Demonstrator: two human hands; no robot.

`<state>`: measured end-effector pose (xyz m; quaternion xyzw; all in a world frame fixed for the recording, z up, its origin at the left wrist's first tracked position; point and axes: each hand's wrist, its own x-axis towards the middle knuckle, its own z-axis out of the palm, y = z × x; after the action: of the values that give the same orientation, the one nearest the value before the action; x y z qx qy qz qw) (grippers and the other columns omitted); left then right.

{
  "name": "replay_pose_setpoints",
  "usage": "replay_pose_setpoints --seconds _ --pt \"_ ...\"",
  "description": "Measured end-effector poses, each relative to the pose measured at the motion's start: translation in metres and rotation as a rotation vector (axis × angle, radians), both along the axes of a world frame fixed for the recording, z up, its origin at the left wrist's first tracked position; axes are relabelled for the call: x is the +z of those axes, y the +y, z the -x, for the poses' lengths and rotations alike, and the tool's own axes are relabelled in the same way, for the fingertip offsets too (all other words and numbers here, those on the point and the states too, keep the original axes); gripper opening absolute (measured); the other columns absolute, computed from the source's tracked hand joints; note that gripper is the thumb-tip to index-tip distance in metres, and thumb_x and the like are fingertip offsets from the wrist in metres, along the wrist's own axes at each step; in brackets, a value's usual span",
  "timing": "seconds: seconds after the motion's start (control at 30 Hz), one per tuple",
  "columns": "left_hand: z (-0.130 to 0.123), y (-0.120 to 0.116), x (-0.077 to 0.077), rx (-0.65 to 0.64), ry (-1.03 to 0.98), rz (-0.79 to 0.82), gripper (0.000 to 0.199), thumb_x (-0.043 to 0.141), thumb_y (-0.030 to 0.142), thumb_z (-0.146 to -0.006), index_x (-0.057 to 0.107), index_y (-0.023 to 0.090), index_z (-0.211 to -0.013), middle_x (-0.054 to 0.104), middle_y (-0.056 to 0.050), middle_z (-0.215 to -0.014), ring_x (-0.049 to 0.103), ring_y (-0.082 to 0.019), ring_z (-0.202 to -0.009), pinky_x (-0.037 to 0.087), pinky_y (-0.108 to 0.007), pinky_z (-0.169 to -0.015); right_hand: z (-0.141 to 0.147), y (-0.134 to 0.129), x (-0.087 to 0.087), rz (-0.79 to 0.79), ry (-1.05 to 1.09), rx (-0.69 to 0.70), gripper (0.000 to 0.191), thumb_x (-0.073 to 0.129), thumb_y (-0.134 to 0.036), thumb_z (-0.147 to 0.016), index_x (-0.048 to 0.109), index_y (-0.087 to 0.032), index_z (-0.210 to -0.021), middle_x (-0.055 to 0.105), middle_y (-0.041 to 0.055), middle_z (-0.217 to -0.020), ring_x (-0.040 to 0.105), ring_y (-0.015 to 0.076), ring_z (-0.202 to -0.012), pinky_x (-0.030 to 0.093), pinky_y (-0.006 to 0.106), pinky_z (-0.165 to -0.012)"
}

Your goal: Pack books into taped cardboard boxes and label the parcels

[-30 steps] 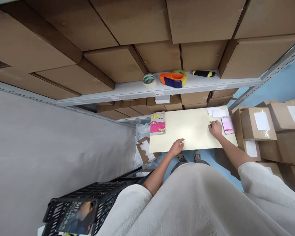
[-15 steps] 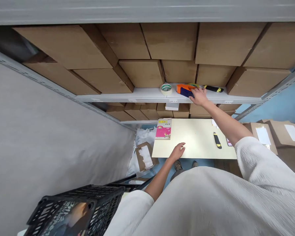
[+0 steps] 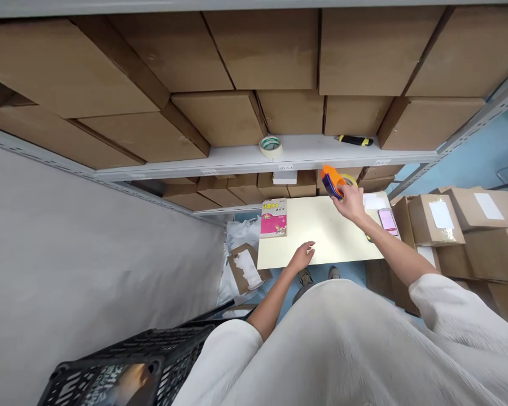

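My right hand [image 3: 349, 203] is closed around an orange and dark blue tape dispenser [image 3: 332, 179], with a roll of yellow tape showing at its side. It is held in the air over the far right part of the cream table [image 3: 317, 231]. My left hand [image 3: 302, 256] hovers by the table's near edge, fingers apart and holding nothing. A pink and white book [image 3: 274, 217] lies at the table's left end. Beneath my right forearm a utility knife [image 3: 368, 238] is mostly hidden. A phone [image 3: 388, 222] with a pink screen lies at the right end.
On the shelf [image 3: 232, 154] sit a roll of masking tape [image 3: 271, 146] and another utility knife [image 3: 355, 140], before stacked cardboard boxes [image 3: 220, 115]. More boxes [image 3: 436, 217] stand at the right. A black crate [image 3: 169, 361] is at lower left, near an open carton [image 3: 245, 270].
My right hand has taken the tape dispenser off the shelf and brought it down and back over the table. My left hand has barely moved. The view has shifted, showing the phone fully.
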<state>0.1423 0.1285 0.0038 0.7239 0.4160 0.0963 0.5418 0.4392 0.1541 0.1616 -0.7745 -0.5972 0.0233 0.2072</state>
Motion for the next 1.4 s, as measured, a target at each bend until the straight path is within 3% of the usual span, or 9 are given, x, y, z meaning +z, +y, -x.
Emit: replay_pose_setpoints --seconds 0.13,0.3,0.43,0.6,0.83,1.07,1.23,1.4 --pt "-0.003 0.0 0.002 -0.047 0.014 -0.014 0.038 0.062 0.022 -0.099 0.073 0.021 -0.135 0.073 -0.013 -0.145 0.075 -0.025 -0.122 0.058 -0.045 -0.115 -0.004 -0.055 -0.061 0.163 0.087 -0.158 0.026 0.058 -0.038 -0.098 0.064 -0.019 -0.115 0.074 0.0202 -0.118 0.061 0.0397 -0.11 0.039 0.05 -0.095" --pt "-0.002 -0.007 -0.001 -0.085 0.07 -0.012 0.04 0.061 0.022 -0.099 0.072 0.022 -0.137 0.074 -0.012 -0.144 0.074 -0.025 -0.124 0.058 -0.047 -0.115 -0.01 -0.097 -0.128 0.365 0.135 -0.347 0.026 0.057 -0.034 -0.096 0.063 -0.017 -0.116 0.073 0.0229 -0.12 0.059 0.042 -0.115 0.039 0.053 -0.098" --pt "0.001 -0.017 -0.003 -0.109 0.13 0.009 0.041 0.059 0.02 -0.099 0.071 0.022 -0.138 0.073 -0.011 -0.145 0.074 -0.025 -0.124 0.058 -0.046 -0.115 -0.008 -0.115 -0.16 0.426 0.169 -0.389 0.024 0.058 -0.031 -0.095 0.064 -0.016 -0.114 0.072 0.024 -0.119 0.06 0.0419 -0.117 0.039 0.053 -0.099" --pt "0.004 -0.025 -0.001 -0.149 0.172 0.013 0.041 0.058 0.022 -0.101 0.07 0.021 -0.14 0.072 -0.012 -0.146 0.072 -0.026 -0.128 0.056 -0.046 -0.118 -0.004 -0.121 -0.182 0.456 0.202 -0.4 0.028 0.059 -0.03 -0.093 0.064 -0.015 -0.116 0.072 0.0238 -0.113 0.061 0.0411 -0.113 0.039 0.054 -0.099" --pt "0.002 -0.019 0.007 -0.135 0.179 -0.021 0.042 0.057 0.022 -0.1 0.07 0.021 -0.14 0.072 -0.012 -0.147 0.072 -0.026 -0.128 0.056 -0.047 -0.117 -0.006 -0.124 -0.191 0.452 0.226 -0.41 0.037 0.058 -0.029 -0.093 0.062 -0.016 -0.127 0.072 0.0253 -0.116 0.062 0.0444 -0.117 0.039 0.058 -0.099" --pt "-0.004 -0.018 0.014 -0.025 0.12 -0.047 0.042 0.057 0.023 -0.101 0.07 0.021 -0.141 0.071 -0.012 -0.149 0.072 -0.026 -0.127 0.057 -0.046 -0.116 -0.013 -0.123 -0.17 0.365 0.105 -0.374 0.039 0.057 -0.046 -0.1 0.061 -0.017 -0.126 0.067 0.0235 -0.125 0.056 0.0417 -0.123 0.04 0.053 -0.101" --pt "-0.001 -0.029 0.01 0.109 0.067 -0.07 0.042 0.06 0.022 -0.099 0.071 0.023 -0.139 0.073 -0.012 -0.145 0.074 -0.025 -0.124 0.059 -0.046 -0.114 -0.012 -0.098 -0.147 0.288 0.101 -0.208 0.035 0.05 -0.043 -0.104 0.063 -0.018 -0.124 0.067 0.0209 -0.127 0.055 0.0394 -0.119 0.039 0.05 -0.101" --pt "0.015 -0.042 0.004 0.28 0.067 -0.076 0.04 0.06 0.022 -0.1 0.071 0.022 -0.138 0.072 -0.013 -0.146 0.072 -0.026 -0.128 0.058 -0.046 -0.114 0.012 -0.076 -0.133 0.259 0.12 0.028 0.035 0.047 -0.04 -0.106 0.065 -0.017 -0.125 0.068 0.0197 -0.128 0.056 0.0377 -0.119 0.038 0.049 -0.102"
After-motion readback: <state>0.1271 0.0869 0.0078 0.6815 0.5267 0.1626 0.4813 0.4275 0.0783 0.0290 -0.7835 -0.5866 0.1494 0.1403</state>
